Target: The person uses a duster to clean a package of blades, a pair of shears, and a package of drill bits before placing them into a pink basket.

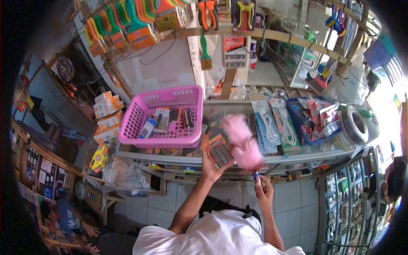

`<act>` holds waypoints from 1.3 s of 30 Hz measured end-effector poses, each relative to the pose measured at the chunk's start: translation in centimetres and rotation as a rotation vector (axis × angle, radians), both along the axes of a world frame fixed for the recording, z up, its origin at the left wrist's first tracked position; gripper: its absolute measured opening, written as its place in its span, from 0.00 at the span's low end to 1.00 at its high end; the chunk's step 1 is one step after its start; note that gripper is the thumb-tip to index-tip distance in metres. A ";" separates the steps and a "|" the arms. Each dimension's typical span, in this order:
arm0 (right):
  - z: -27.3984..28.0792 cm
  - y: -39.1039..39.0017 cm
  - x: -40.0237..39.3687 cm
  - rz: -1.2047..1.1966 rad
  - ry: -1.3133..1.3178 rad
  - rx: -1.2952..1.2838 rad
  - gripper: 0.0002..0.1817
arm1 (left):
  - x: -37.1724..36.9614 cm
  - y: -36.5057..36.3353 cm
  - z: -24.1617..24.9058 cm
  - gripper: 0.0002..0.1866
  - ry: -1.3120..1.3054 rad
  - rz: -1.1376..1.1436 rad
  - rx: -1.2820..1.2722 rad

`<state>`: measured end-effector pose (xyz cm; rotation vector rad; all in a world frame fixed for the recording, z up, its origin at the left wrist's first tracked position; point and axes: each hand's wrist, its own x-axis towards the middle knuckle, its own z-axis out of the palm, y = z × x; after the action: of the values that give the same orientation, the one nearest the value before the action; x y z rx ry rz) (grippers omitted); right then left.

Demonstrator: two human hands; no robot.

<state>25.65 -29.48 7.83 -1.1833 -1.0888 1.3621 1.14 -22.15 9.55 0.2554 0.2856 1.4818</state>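
Observation:
My left hand [209,169] is closed around the edge of an orange-framed flat pack [220,154] with rows of small grey pieces, perhaps bits; I cannot make out which. It holds the pack tilted at the front edge of the glass counter [182,158]. In my right hand [264,191] is the short dark handle of a fluffy pink duster [247,154]. The duster's head is blurred by motion and lies beside the pack, over the counter. A pink plastic basket [195,138] stands on the counter left of my hands, with a few packaged items inside.
White cables in packs [265,125], a blue basket [304,140] of packaged goods and a wire coil [354,124] lie on the right. Paint scrapers [142,36] and pliers [208,15] hang overhead. Another person's hands [90,231] show at lower left.

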 end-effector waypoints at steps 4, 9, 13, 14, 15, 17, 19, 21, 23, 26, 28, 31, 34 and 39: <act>-0.6 4.9 0.2 0.039 -0.280 0.263 0.20 | 0.2 0.0 -0.9 0.23 -0.016 -0.081 -0.142; 3.5 9.1 -2.5 0.103 -0.744 0.465 0.21 | 0.4 -0.5 -0.5 0.24 -0.020 -0.153 -0.148; 1.1 13.1 -5.0 0.086 -0.975 0.713 0.22 | 0.6 -0.6 1.9 0.24 -0.006 -0.155 -0.088; 0.3 13.8 -5.6 0.084 -1.020 0.723 0.23 | 0.5 -0.7 2.7 0.24 0.007 -0.155 -0.084; -0.6 14.5 -6.1 0.082 -1.064 0.732 0.24 | 0.5 -0.8 3.4 0.23 0.019 -0.155 -0.081; -1.9 15.6 -6.9 0.080 -1.129 0.733 0.23 | 0.1 -1.1 3.9 0.22 0.123 -0.125 -0.153; -2.2 16.1 -7.4 0.039 -1.160 0.750 0.22 | -0.1 -1.3 4.5 0.21 0.193 -0.120 -0.169; -1.8 16.2 -7.4 0.051 -1.213 0.764 0.22 | -0.1 -1.2 5.4 0.19 0.227 -0.132 -0.124; -0.8 15.8 -6.9 0.064 -1.183 0.801 0.23 | 0.5 -0.8 6.8 0.17 0.297 -0.083 -0.085; 1.8 16.4 -5.7 0.120 -0.860 0.764 0.24 | 1.5 0.7 8.8 0.16 0.436 -0.035 -0.053; 3.8 18.0 -4.4 0.211 -0.448 0.557 0.24 | 2.0 2.3 9.9 0.16 0.545 -0.062 0.029; 12.7 17.0 -1.2 0.359 0.050 0.287 0.21 | 4.2 3.2 15.1 0.17 0.608 -0.070 0.110; 18.2 15.2 -0.4 0.402 0.033 0.425 0.17 | 6.7 5.5 18.3 0.22 0.647 -0.060 0.161; 24.3 16.7 1.9 0.178 0.042 0.520 0.15 | 10.9 10.1 23.6 0.20 0.619 -0.079 0.355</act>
<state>27.50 -12.79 32.12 -0.6873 -1.4351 1.1277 12.04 -12.10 33.10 1.0064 0.4977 1.3390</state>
